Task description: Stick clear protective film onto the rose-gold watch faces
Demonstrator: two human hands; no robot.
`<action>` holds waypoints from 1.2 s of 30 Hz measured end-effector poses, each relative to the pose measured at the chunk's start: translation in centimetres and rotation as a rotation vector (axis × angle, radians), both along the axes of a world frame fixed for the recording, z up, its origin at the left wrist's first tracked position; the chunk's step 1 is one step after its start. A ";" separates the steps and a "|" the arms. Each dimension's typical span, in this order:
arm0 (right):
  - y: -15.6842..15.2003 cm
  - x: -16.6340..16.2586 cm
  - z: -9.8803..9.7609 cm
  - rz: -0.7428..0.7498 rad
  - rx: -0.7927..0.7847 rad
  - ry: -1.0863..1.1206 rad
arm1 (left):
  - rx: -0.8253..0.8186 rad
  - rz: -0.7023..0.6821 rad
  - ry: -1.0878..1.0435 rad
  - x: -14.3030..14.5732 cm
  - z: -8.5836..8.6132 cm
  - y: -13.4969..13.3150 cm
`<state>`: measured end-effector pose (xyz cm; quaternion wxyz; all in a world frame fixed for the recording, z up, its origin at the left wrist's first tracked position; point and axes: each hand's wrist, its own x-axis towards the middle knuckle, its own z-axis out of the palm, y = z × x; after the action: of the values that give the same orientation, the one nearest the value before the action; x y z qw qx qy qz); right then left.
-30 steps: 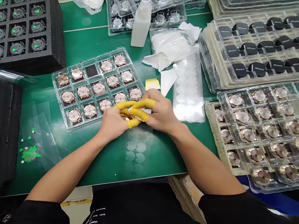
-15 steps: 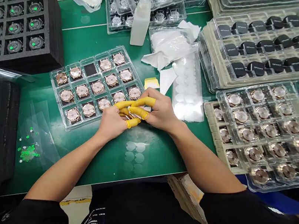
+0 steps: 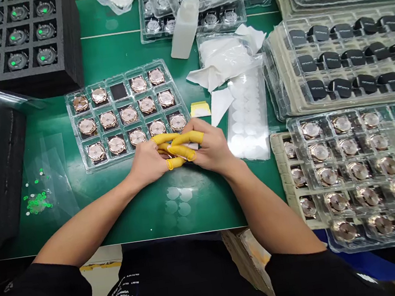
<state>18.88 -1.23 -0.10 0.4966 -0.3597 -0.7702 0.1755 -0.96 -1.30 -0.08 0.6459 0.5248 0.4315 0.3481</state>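
Note:
My left hand, in yellow finger cots, is closed around a watch head that the fingers almost fully cover. My right hand, also in yellow cots, meets it from the other side. Its fingers are bent over the watch, and a piece of white wipe shows among them. Just beyond both hands lies a clear tray of rose-gold watch heads; one pocket in its back row shows only black lining.
Round clear films lie near the front edge. A white bottle, wipes and a sheet of round stickers are behind and right. Black foam trays stand left; stacked watch trays stand right. Green dots lie left.
My fingers have shifted slightly over the watch head, and its gold rim, visible before, is now mostly covered. The right fingers have moved a little to the left. The trays stay put.

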 end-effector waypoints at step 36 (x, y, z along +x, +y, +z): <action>-1.2 3.3 3.3 -0.085 -0.483 -0.363 | 0.123 0.068 -0.005 -0.2 0.1 0.1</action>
<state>22.18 -2.40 3.21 0.2578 -0.5245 -0.7668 0.2654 -1.16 -1.19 0.00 0.6014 0.5476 0.4254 0.3968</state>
